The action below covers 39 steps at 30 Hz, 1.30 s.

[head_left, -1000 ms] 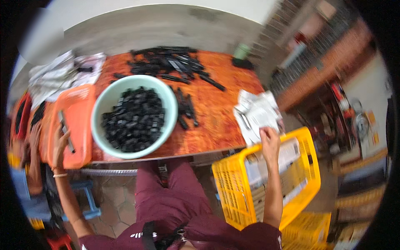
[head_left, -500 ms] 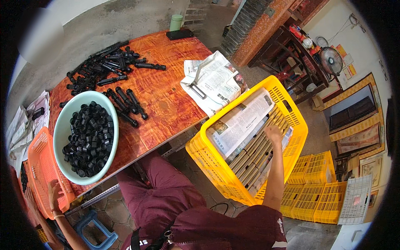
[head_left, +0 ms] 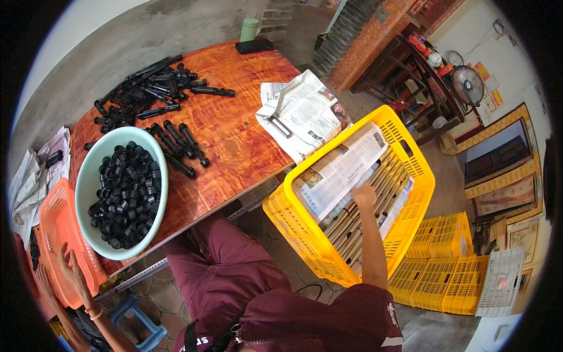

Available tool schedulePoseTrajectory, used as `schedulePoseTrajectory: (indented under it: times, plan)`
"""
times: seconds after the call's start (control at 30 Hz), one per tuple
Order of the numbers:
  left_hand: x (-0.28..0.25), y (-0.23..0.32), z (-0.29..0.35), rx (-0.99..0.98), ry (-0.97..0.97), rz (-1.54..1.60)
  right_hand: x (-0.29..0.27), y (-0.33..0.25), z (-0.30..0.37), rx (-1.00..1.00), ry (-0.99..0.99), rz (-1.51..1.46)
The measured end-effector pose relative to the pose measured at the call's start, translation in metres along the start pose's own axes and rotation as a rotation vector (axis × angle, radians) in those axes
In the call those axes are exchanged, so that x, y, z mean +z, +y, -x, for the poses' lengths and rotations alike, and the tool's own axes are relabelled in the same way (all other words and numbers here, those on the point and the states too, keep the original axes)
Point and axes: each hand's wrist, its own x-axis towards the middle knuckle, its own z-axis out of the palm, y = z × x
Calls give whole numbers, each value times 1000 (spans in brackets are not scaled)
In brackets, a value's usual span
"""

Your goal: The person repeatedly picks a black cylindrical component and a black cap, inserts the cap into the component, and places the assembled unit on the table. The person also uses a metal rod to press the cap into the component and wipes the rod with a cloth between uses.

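Observation:
Over the yellow crate (head_left: 325,267) at the right, my right hand (head_left: 365,195) is closed, at the border between a newspaper sheet (head_left: 337,176) and rows of slim brownish rods with dark bands (head_left: 352,220). Its fingertips point down and away, so what they grip cannot be made out. At the far left my left hand (head_left: 71,273), a beaded bracelet on its wrist, is open with fingers apart above the orange basket (head_left: 56,217). Another person's hand (head_left: 46,286) appears just left of it. A pale green basin (head_left: 163,193) full of short black caps (head_left: 126,193) stands beside the basket.
The reddish wooden table (head_left: 234,135) carries a heap of black tubular parts (head_left: 152,88), folded newspaper (head_left: 308,111), a green cup (head_left: 248,29) and a black case (head_left: 254,46). Stacked yellow crates (head_left: 443,264) stand on the floor at right; a blue stool (head_left: 152,337) is below the basket.
My right hand has shifted left across the rods to the newspaper's edge. My left hand has lifted slightly, its fingers now pointing more upward.

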Motion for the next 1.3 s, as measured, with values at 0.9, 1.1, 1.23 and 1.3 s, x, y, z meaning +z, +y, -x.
schedulePoseTrajectory:
  times: [0.9, 1.1, 1.23, 1.3]
  plan:
    - [222, 291, 148, -472, -1138, 1477, -144, -207, 230, -918, -999, -1501]
    - [229, 291, 147, -644, -948, 1640, -123, -221, 262, -1017, -1055, -1301]
    - [222, 277, 147, -669, -718, 1590, -130, -242, 231, -1091, -648, -965]
    - [221, 269, 146, -672, -719, 1555, -121, -269, 207, -1147, -479, -866]
